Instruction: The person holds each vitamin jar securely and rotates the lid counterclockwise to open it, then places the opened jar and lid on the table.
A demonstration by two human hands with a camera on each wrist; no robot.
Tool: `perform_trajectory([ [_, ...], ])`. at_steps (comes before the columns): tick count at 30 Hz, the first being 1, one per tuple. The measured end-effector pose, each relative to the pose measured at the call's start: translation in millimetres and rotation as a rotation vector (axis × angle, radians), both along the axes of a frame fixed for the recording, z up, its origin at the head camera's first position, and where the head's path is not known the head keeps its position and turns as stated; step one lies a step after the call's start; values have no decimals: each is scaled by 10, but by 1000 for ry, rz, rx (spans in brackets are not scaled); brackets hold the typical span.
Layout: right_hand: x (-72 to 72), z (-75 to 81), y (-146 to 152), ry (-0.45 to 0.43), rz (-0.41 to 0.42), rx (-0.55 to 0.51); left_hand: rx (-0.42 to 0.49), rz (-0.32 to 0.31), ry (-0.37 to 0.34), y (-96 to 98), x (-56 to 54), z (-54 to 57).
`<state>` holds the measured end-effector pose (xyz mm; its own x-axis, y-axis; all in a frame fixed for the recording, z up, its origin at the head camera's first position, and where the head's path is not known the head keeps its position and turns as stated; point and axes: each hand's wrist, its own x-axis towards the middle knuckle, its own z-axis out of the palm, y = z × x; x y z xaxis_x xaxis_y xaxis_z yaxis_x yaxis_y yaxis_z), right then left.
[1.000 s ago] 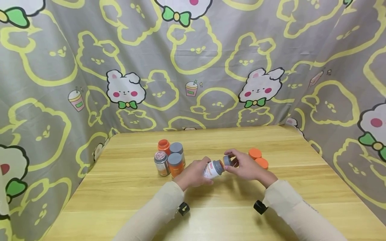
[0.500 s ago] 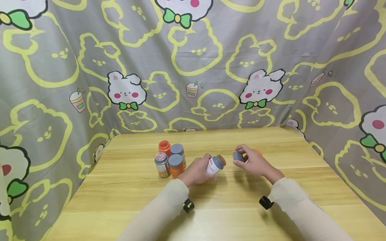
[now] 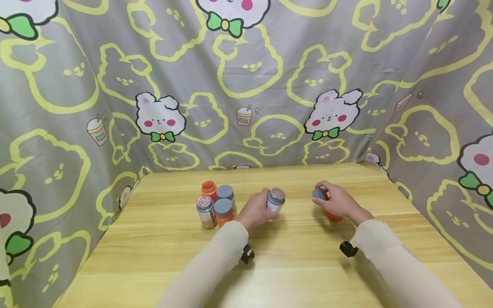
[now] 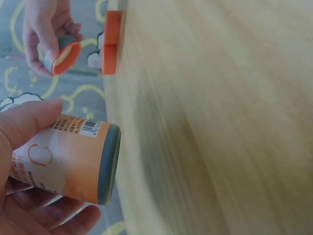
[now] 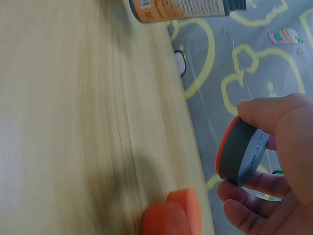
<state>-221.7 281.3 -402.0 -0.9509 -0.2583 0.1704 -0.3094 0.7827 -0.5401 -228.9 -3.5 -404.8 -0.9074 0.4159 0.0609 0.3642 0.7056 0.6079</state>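
Observation:
A white and orange bottle with a grey neck and base is gripped in my left hand, raised over the table. It stands nearly upright, and a patterned seal covers its mouth. My right hand pinches a grey cap with an orange inner rim between thumb and fingers, also in the air. Below and beside that hand, two orange lids lie on the table, partly hidden by it in the head view.
Left of my left hand stand several bottles close together: an open orange bottle, a sealed silver-grey bottle, a grey-capped orange bottle and another grey-capped bottle. A patterned curtain hangs behind the wooden table.
The right hand has carried the grey cap away from the bottle, rightward to above the orange lids. The left hand has turned the bottle from tilted to nearly upright.

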Motion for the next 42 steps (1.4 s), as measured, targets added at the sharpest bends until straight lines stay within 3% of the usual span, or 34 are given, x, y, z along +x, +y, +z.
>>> perform_trajectory([
  [8,-98,-16,150,-29,-55,18,29,61,-29,48,-89,-17],
  [29,-228,-208,467,-170,-175,79,127,268,-21,60,-344,-235],
  [42,-226,-272,578,-186,-216,79,162,323,-42,44,-409,-239],
])
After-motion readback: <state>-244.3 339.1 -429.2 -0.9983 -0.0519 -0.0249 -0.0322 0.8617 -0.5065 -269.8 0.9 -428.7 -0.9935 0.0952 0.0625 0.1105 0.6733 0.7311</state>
